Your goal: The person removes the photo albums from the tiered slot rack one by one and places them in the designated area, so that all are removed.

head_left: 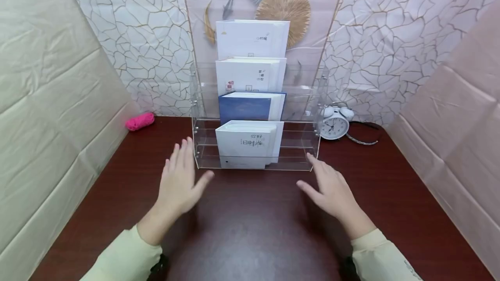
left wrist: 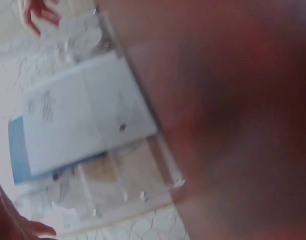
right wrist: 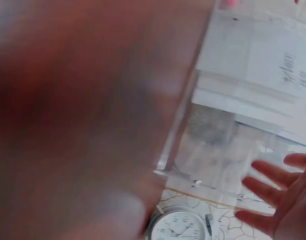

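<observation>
A clear acrylic tiered rack stands at the back of the dark table, and white and blue books lean in its tiers. The lowest tier bears a white book; a blue-covered book is behind it, with white books higher up. My left hand is in front of the rack's left side, fingers straight and thumb spread, holding nothing. Near the right front corner, my right hand has its fingers extended and nothing in it. In the right wrist view the right hand's fingers are spread apart.
A white twin-bell alarm clock stands just right of the rack, with a dark band-like item beside it. At the back left lies a bright pink bundle. Cloth-covered panels border the table.
</observation>
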The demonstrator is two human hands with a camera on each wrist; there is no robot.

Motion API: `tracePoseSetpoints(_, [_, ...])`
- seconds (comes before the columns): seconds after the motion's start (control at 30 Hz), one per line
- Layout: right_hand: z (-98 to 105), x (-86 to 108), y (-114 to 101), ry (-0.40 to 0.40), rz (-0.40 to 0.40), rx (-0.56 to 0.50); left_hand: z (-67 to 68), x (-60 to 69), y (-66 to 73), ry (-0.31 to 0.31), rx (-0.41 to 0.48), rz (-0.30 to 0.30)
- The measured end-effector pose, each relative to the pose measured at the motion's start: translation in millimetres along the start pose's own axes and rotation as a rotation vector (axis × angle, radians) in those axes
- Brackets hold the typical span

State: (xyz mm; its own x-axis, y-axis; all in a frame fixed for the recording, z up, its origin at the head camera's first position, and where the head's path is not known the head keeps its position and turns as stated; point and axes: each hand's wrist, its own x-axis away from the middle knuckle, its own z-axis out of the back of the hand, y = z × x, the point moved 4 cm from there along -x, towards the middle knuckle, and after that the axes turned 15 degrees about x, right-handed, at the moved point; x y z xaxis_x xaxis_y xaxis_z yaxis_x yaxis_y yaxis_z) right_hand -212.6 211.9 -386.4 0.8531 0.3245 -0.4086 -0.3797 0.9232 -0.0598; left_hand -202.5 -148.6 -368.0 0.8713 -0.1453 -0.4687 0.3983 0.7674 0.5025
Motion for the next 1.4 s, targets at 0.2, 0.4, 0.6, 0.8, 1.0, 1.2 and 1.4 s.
tracePoseSetpoints(0.2, [9, -32.9, 3, 0.087, -0.079, -0.423, 22.8, -48.0, -23.5, 0.144, 0.366, 0.190])
tracePoseSetpoints(0.4, [-1, -63.6, 3, 0.072, -0.140, -0.594, 15.6, -83.7, -57.6, 0.054, 0.534, 0.353])
tracePoseSetpoints(0.6, [4, -79.5, -16, 0.056, -0.160, -0.642, -2.9, -106.5, -75.2, -0.028, 0.531, 0.402])
tracePoseSetpoints(0.8, [-8, -92.8, -27, 0.055, -0.155, -0.707, -13.3, -121.9, -77.8, -0.049, 0.506, 0.422])
tracePoseSetpoints(1.0, [-42, -104.6, -24, 0.075, -0.135, -0.751, -14.2, -131.3, -79.4, 0.008, 0.410, 0.392])
tracePoseSetpoints(1.2, [-60, -106.2, -34, 0.159, -0.174, -0.606, -18.0, -137.6, -78.2, -0.015, 0.272, 0.323])
tracePoseSetpoints(1.4, [-66, -107.2, -51, 0.258, -0.272, -0.530, -20.7, -138.5, -77.3, -0.007, 0.182, 0.240])
